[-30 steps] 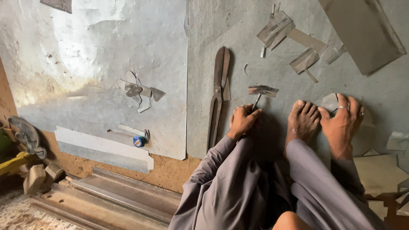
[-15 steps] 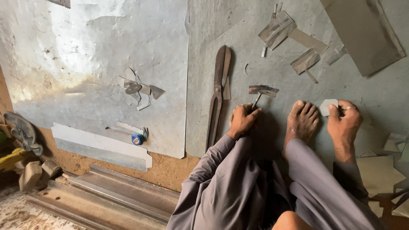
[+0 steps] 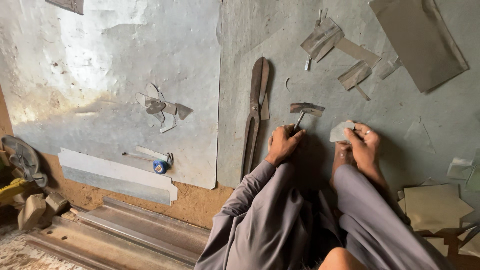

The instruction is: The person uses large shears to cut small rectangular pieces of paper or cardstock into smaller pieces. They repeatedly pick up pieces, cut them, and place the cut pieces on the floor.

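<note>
Floor: grey sheet metal (image 3: 150,60) covers the ground, with bare earth and long metal channel strips (image 3: 130,227) at the near left edge.
Legs: grey trousers fill the near middle; a bare foot (image 3: 342,154) rests on the sheet just behind the right hand.
Left hand (image 3: 283,144): fingers curled tight round the handle of a small hammer (image 3: 305,111), whose flat head lies on the sheet just beyond the knuckles.
Right hand (image 3: 364,145): fingers and thumb pinched together on a small grey metal piece (image 3: 341,132), held low over the foot; a ring sits on one finger.
Shears: large rusty tin snips (image 3: 255,112) lie closed on the sheet, just left of the left hand, blades pointing away.
Left side: a blue tape measure (image 3: 160,167) lies by a pale strip (image 3: 112,172); a heap of small offcuts (image 3: 162,110) lies further out.
Right side: cut pale panels (image 3: 435,206) are stacked near the right knee.
Far: bent scraps (image 3: 340,52) lie beyond the hammer, and a large dark sheet (image 3: 420,37) lies at the far right corner.
</note>
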